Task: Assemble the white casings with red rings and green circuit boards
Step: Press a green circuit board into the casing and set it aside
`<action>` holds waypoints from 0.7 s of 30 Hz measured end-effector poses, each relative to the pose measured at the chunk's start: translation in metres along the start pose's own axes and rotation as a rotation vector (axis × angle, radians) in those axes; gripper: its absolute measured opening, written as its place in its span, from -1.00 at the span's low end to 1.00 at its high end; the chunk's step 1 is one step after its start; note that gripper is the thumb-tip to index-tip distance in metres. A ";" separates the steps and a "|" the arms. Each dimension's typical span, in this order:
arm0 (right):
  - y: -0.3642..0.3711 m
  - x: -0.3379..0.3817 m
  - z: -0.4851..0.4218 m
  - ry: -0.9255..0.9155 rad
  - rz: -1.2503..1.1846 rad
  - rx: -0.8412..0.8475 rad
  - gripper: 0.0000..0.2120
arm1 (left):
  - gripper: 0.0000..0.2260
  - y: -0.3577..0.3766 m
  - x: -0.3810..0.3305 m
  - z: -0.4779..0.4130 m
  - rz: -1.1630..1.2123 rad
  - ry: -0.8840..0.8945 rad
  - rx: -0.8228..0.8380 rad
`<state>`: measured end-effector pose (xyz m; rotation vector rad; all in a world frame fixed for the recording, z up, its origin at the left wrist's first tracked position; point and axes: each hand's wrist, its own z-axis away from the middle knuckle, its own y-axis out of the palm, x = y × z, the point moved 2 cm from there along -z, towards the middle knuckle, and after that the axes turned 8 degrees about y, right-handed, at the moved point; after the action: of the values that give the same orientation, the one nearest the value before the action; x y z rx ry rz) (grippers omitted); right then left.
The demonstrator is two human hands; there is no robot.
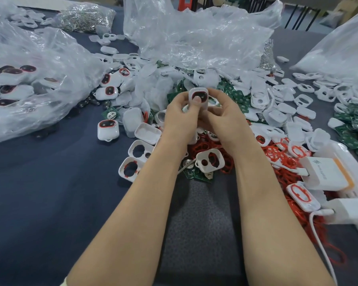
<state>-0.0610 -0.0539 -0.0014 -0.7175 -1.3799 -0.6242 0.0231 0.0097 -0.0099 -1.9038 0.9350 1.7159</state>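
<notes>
Head view: white casing (203,105) w/ red ring (204,93) seated, held up over parts pile (266,124) on table (50,182). L hand (180,113) grips it, thumb pressing the face; R hand (225,113) fingers curled round its right side. Judged light, stiff, smooth plastic; hold by edges.

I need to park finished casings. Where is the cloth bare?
Bare blue cloth lies near-left, between the plastic bag and the forearm below the left hand. Crowded: parts pile beyond the held casing, and red rings and chargers beside the right hand.
</notes>
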 end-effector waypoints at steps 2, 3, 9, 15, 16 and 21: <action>0.002 0.000 0.001 -0.006 0.044 -0.024 -0.68 | -0.89 0.002 0.000 0.000 -0.066 0.030 -0.011; 0.004 0.000 0.001 -0.003 0.041 -0.038 -0.69 | -0.91 0.003 0.000 0.000 -0.100 0.056 -0.019; 0.014 -0.001 0.001 0.074 -0.085 -0.120 -0.76 | -0.95 0.006 0.003 0.000 -0.254 0.136 -0.055; 0.022 -0.001 -0.002 -0.018 0.089 -0.166 -0.77 | -0.95 0.005 0.000 -0.003 -0.140 0.093 -0.151; 0.022 -0.001 -0.003 -0.029 0.091 -0.157 -0.77 | -0.95 0.005 -0.001 -0.003 -0.115 0.083 -0.151; 0.018 -0.003 -0.003 -0.005 -0.039 -0.099 -0.73 | -0.88 0.003 -0.003 -0.001 0.096 0.016 -0.098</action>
<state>-0.0453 -0.0448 -0.0065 -0.7728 -1.3778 -0.7264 0.0218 0.0079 -0.0064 -1.9661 0.9798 1.8355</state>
